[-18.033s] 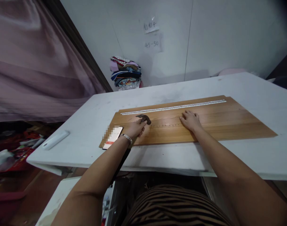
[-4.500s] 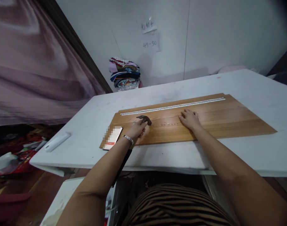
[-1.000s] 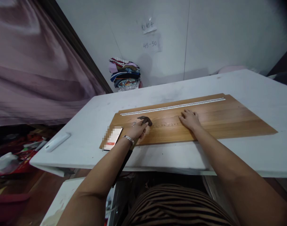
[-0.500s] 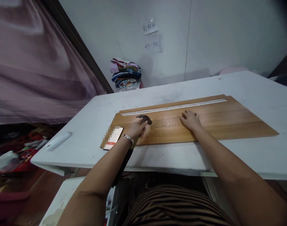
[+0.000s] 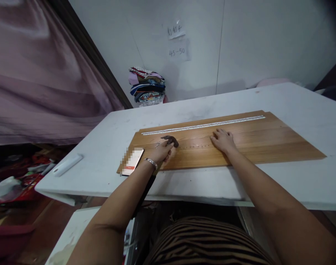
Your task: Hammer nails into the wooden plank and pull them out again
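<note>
A long wooden board [image 5: 270, 138] lies on a white table [image 5: 295, 103]. My left hand [image 5: 163, 151], with a bracelet at the wrist, is closed around the handle of a hammer; its dark head [image 5: 170, 140] rests low over the board's left part. My right hand [image 5: 223, 140] lies on the board with fingers curled down, near a row of small dots or nails [image 5: 195, 146]. A thin metal strip [image 5: 203, 125] runs along the board's far side. A few small nails [image 5: 157, 144] lie beside the hammer head.
A phone [image 5: 132, 161] lies at the board's left end. A white oblong object [image 5: 66, 165] rests near the table's left corner. Folded fabrics [image 5: 147, 86] are stacked against the wall. A purple curtain [image 5: 41, 81] hangs at left, with clutter on the floor beneath it.
The hammer head shifts slightly up and down over the same spot; both hands otherwise stay put. The view has wobbled a little.
</note>
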Tool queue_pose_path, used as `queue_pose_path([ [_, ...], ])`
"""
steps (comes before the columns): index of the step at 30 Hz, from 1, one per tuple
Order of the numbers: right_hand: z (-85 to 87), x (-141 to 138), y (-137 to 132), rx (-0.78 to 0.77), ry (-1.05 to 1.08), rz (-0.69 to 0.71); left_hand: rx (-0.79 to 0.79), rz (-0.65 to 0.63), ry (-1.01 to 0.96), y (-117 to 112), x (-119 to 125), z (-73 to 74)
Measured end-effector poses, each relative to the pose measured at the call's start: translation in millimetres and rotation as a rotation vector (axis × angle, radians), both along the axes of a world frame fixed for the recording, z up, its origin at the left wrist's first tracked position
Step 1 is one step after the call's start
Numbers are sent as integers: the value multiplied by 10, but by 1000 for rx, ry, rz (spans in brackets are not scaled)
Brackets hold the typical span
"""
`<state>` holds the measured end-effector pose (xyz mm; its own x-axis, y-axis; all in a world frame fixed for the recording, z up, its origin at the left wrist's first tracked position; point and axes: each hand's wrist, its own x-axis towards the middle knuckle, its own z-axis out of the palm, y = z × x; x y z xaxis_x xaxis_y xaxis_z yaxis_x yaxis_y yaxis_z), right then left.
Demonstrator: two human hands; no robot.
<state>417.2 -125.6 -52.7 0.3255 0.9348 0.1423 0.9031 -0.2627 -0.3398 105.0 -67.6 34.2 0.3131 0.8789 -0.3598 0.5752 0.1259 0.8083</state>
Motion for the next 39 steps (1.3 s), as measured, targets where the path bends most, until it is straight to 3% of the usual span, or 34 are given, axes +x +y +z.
queue_pose_path([
  [9, 15, -17, -7, -5, 0, -4, 4, -3, -26, 15, -23, 36],
  [20, 13, -8, 2, -8, 1, 6, 18, -8, -21, 22, -12, -68],
  [39, -11, 3, 9, -1, 2, 2, 19, -19, -17, 52, -36, -51],
])
